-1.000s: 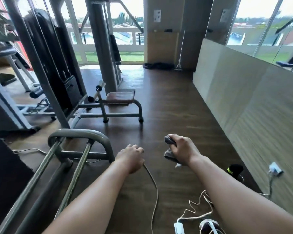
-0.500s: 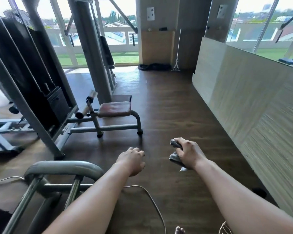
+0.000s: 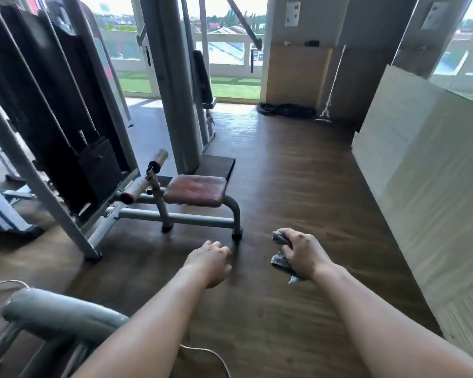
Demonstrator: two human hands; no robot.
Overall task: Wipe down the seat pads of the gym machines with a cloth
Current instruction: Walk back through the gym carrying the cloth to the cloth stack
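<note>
The dark wood-plank floor (image 3: pixel 298 186) is running open down the middle of the room, from the person's arms to the far glass doors. It is forming a wide bare lane between the machines on the left and the pale panelled wall (image 3: pixel 420 173) on the right. A tall cable machine (image 3: pixel 66 118) with a black weight stack is standing along the left edge, its slanted grey leg ending in a foot on the floor. A low bench is jutting from that machine into the lane. Its reddish-brown seat pad (image 3: pixel 195 190) is lying flat on a grey tube frame, ahead of both hands and well apart from them. A curved grey bar (image 3: pixel 60 315) is crowding the lower left corner. The left hand (image 3: pixel 209 259) is hanging above bare floor with its fingers loosely curled, holding nothing. The right hand (image 3: pixel 303 253) is gripping a bunched grey cloth (image 3: pixel 280 261), fingers wrapped round it, with one corner poking out below the palm. A thin white cord (image 3: pixel 210 353) is trailing across the floor beneath the left forearm.
</note>
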